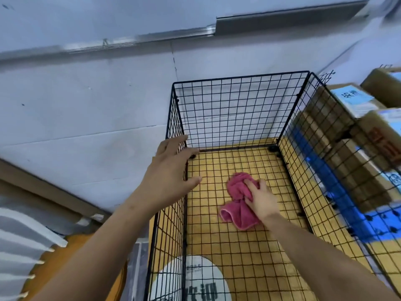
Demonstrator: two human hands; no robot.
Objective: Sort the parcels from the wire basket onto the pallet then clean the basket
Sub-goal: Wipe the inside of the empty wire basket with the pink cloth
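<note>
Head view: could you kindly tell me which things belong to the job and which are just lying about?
Job: wire basket, pink cloth gripped by right hand, left hand on basket wall, parcels, blue pallet.
Lying about: striped fabric, printed white disc.

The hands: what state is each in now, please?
Left hand: open, against the left wall of the wire basket.
Right hand: gripping the pink cloth.

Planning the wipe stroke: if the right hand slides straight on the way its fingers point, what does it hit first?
Beyond the pink cloth it holds, the right hand has bare mesh floor ahead, then probably the foot of the far wall of the wire basket; depth is unclear.
</note>
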